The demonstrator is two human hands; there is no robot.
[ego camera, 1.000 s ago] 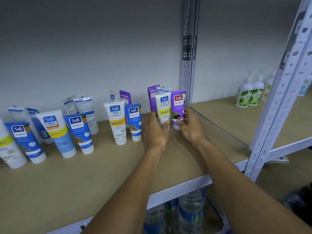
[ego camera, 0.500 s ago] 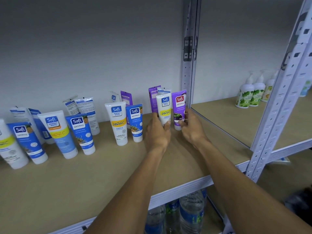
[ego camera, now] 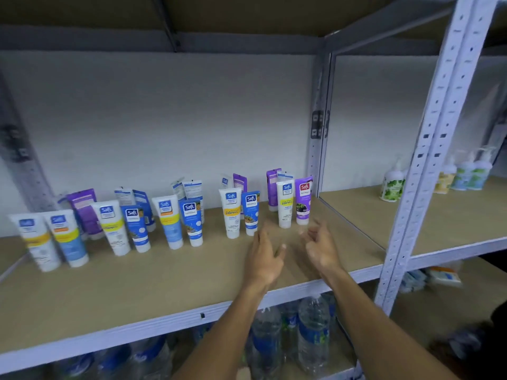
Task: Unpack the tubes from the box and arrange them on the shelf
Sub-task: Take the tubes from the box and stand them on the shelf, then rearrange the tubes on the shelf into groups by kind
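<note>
Several Safi tubes stand cap-down in pairs along the wooden shelf (ego camera: 153,286), with more tubes behind them against the wall. At the right end stand a white tube (ego camera: 285,204) and a purple tube (ego camera: 303,200). My left hand (ego camera: 265,256) and my right hand (ego camera: 321,246) hover just in front of that pair, a little above the shelf. Both hands hold nothing, and their fingers are loosely spread. They touch no tube. The box is not in view.
A grey metal upright (ego camera: 428,165) stands at the right. Beyond it, pump bottles (ego camera: 392,182) stand on the neighbouring shelf. Water bottles (ego camera: 312,333) fill the shelf below. A shelf board hangs overhead.
Both hands have let go of the white and purple tubes and drawn back toward me. The view has tilted up and pulled back, so more of the shelf shows.
</note>
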